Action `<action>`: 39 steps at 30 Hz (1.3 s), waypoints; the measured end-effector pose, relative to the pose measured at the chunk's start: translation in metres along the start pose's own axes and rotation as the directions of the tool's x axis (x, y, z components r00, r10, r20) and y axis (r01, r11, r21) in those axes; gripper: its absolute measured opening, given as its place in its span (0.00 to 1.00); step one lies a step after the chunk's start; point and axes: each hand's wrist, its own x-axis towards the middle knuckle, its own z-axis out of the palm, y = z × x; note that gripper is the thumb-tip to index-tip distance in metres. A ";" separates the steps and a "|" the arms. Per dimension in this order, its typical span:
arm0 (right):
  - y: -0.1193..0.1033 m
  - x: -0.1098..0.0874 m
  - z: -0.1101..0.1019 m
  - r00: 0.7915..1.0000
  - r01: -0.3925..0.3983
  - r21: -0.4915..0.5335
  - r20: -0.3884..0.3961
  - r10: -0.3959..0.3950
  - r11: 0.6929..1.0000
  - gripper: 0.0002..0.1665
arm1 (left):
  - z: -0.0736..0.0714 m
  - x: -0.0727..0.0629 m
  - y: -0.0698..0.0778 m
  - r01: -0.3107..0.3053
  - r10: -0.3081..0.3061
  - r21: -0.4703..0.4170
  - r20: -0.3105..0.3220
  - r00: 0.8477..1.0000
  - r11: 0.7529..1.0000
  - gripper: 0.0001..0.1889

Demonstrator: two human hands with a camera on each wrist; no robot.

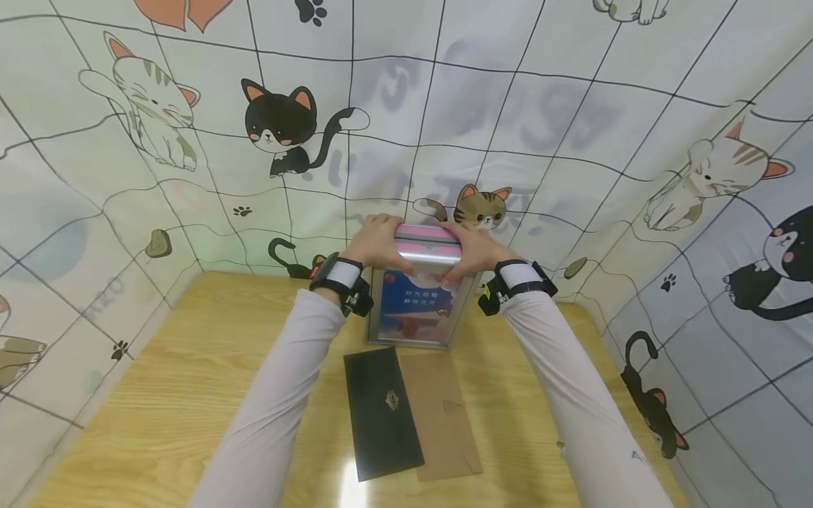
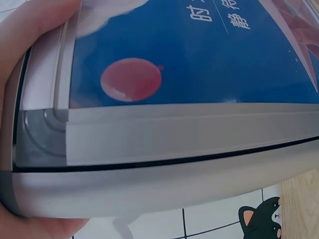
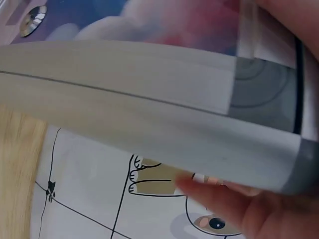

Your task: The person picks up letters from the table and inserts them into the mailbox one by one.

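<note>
A silver-edged case with a blue printed front, white lettering and pink top strips stands at the back of the wooden table. My left hand grips its upper left corner, and my right hand holds the upper right one. Close up in the left wrist view, the case's grey frame borders a blue panel with a red balloon picture. The right wrist view shows a rounded silver edge, a grey corner piece and a small shiny round fitting. The case's back is hidden.
In front of the case, a black envelope-like sheet with a gold emblem partly overlaps a brown one on the wooden table. Cat-printed white cloth hangs behind the table and along both sides.
</note>
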 end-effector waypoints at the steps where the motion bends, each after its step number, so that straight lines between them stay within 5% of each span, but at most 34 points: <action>1: -0.001 0.000 0.001 1.000 0.002 0.008 -0.014 -0.002 1.000 0.68 | -0.001 -0.001 0.000 -0.003 0.003 0.003 -0.003 1.000 1.000 0.56; 16: -0.005 0.008 0.010 0.999 0.010 -0.012 -0.045 -0.010 1.000 0.64 | -0.002 -0.006 -0.010 -0.025 0.025 0.014 0.006 1.000 1.000 0.57; 21: -0.003 0.008 0.008 0.999 -0.015 -0.013 -0.041 0.014 1.000 0.64 | -0.002 -0.004 -0.011 -0.031 0.029 -0.098 -0.025 0.999 0.995 0.59; 25: -0.003 0.006 0.008 0.999 -0.029 -0.008 -0.034 0.029 1.000 0.65 | -0.004 -0.006 -0.016 -0.037 0.014 -0.282 -0.084 0.996 0.959 0.53; 29: -0.003 0.005 0.007 0.999 -0.017 -0.009 -0.048 0.016 1.000 0.64 | -0.003 -0.014 -0.035 -0.024 -0.064 -0.461 -0.174 0.983 0.887 0.40; 34: -0.004 0.005 0.005 0.999 -0.011 -0.025 -0.051 0.010 1.000 0.64 | 0.022 -0.036 -0.073 0.122 -0.272 -0.572 -0.183 0.945 0.811 0.32; 36: -0.003 0.004 0.004 0.999 -0.017 -0.025 -0.048 0.016 1.000 0.65 | 0.042 -0.047 -0.090 0.170 -0.309 -0.558 -0.165 0.937 0.812 0.30; 39: -0.001 0.003 0.004 0.999 -0.018 -0.025 -0.045 0.017 1.000 0.65 | 0.073 -0.064 -0.108 0.202 -0.305 -0.527 -0.115 0.945 0.826 0.27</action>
